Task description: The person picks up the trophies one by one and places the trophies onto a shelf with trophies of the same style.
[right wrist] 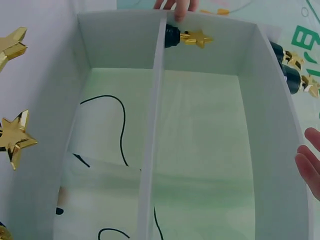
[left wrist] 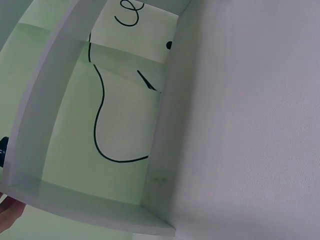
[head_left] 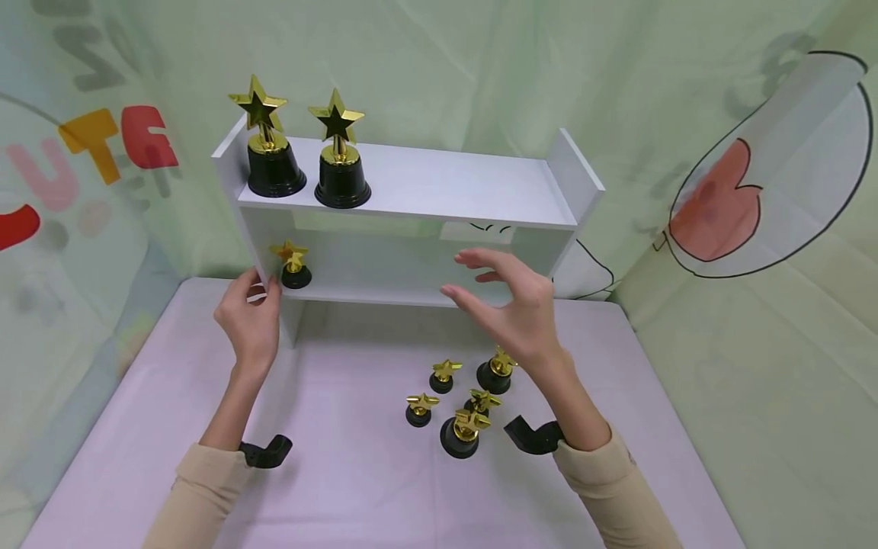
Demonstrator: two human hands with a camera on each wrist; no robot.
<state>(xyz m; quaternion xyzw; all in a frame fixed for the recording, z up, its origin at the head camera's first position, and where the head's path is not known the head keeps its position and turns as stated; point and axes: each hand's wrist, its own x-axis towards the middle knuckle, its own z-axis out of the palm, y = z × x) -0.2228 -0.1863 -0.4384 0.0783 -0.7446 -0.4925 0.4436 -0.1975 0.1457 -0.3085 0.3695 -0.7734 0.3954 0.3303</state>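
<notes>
A white shelf unit stands at the back of the table. My left hand pinches the front edge of its left side panel, beside the middle board; fingertips also show over that panel in the right wrist view. Close to them, a small gold star trophy with a black base stands on the middle board. Two larger star trophies, one at the far left and one beside it, stand on the top board. My right hand hangs in front of the shelf's right half, thumb and fingers spread, holding nothing.
Several star trophies stand on the table in front of the shelf, among them a larger front one and a small one. A light cloth covers the table. Printed curtains hang behind and at the sides.
</notes>
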